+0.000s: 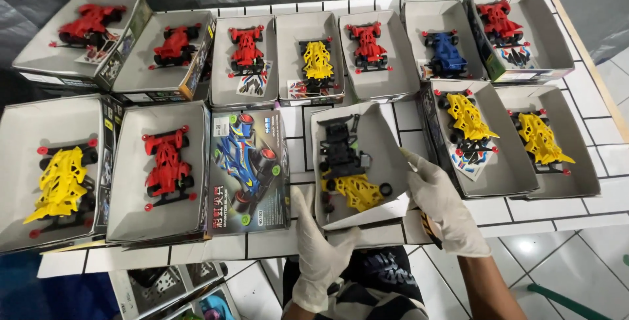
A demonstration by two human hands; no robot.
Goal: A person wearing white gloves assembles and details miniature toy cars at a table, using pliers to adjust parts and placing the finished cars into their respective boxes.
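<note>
Both my hands wear white gloves. My left hand (322, 249) grips the near edge of an open grey cardboard box (375, 138) tilted on the white tiled table (295, 146). My right hand (440, 202) holds the same box at its right side, fingers up along the wall. Inside lie a black toy car chassis (341, 150), a loose yellow car body shell (357, 191) and a small black wheel. A closed toy car box (249, 170) with a blue car picture lies just left of it.
Many open boxes surround it, each with a toy racer: red cars (168, 163) and yellow cars (60, 182) at left and back, a blue car (447, 53) at back right, two yellow ones (470, 120) at right. More boxes (170, 284) lie below the table's near edge.
</note>
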